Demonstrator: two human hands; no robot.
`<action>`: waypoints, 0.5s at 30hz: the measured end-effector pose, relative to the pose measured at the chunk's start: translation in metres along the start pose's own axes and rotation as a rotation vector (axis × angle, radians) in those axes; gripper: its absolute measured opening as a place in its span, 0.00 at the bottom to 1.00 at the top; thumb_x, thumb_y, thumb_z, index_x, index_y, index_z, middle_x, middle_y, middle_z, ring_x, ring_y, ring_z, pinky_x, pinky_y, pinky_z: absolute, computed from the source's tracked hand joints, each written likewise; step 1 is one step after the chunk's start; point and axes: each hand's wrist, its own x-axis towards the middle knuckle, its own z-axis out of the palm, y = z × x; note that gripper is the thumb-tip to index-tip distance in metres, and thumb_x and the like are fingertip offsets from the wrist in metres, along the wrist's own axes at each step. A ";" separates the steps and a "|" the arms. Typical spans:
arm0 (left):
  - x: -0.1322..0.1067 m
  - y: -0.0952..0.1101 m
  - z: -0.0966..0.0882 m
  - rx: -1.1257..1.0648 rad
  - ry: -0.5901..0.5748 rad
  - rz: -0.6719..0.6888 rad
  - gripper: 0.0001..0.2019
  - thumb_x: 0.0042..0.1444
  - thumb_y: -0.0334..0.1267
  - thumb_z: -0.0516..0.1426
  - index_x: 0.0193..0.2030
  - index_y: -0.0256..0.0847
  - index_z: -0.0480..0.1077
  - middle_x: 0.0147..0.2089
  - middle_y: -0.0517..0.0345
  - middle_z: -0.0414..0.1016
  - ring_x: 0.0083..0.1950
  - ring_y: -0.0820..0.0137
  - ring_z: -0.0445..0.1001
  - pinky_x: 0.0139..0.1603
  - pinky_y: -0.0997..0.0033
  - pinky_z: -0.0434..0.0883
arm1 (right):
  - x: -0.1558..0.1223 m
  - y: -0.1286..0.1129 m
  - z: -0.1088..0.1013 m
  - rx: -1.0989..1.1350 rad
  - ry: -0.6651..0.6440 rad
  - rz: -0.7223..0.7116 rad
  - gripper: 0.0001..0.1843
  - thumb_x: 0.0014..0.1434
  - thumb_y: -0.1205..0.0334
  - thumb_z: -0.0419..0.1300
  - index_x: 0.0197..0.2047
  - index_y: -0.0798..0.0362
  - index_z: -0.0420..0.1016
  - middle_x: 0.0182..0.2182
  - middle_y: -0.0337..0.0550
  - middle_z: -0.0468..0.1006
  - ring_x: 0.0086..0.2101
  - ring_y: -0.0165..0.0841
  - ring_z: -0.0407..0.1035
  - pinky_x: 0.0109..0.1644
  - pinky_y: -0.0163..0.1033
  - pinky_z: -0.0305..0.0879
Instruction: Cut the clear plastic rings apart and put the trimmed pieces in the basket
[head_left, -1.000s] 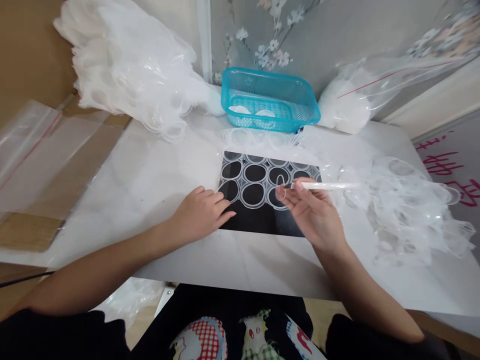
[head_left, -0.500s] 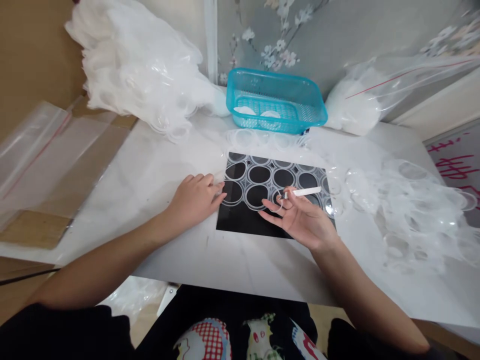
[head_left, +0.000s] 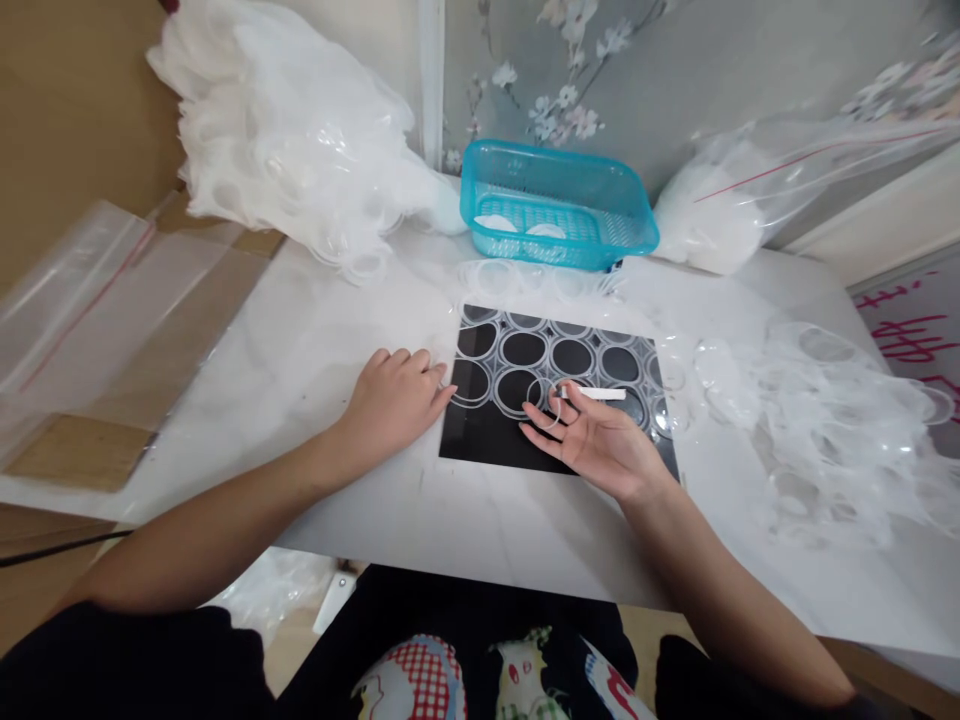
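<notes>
Left hand [head_left: 394, 405] half-curled beside black sheet [head_left: 491, 440], maybe to steady it, can't tell if gripping; right hand [head_left: 600, 445] pinches white tool [head_left: 600, 394], clear ring [head_left: 529, 393] near tip

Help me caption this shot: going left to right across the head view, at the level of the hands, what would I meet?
Clear plastic bag with a red line → left hand → right hand → heap of clear rings.

Blossom-patterned wall [head_left: 652, 75] behind, black cable [head_left: 66, 549] at lower left
</notes>
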 end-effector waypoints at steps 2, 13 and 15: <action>-0.001 0.003 0.001 -0.037 0.021 0.024 0.13 0.64 0.43 0.53 0.45 0.39 0.76 0.35 0.54 0.75 0.37 0.62 0.73 0.37 0.63 0.60 | -0.001 -0.003 0.000 -0.084 0.018 -0.112 0.06 0.52 0.56 0.68 0.32 0.44 0.75 0.30 0.32 0.81 0.48 0.38 0.75 0.59 0.52 0.66; -0.015 0.052 0.010 -0.168 0.075 0.362 0.18 0.65 0.45 0.51 0.56 0.40 0.70 0.37 0.52 0.73 0.41 0.62 0.69 0.37 0.64 0.57 | 0.017 0.005 0.001 -1.106 0.081 -0.793 0.04 0.56 0.57 0.65 0.34 0.47 0.80 0.35 0.41 0.82 0.45 0.40 0.74 0.52 0.46 0.67; -0.014 0.052 0.009 -0.152 0.071 0.359 0.18 0.66 0.44 0.51 0.57 0.41 0.70 0.38 0.52 0.73 0.40 0.62 0.68 0.37 0.63 0.56 | 0.019 0.008 0.000 -1.132 0.067 -0.808 0.04 0.56 0.58 0.64 0.34 0.47 0.80 0.36 0.42 0.82 0.47 0.40 0.73 0.55 0.47 0.65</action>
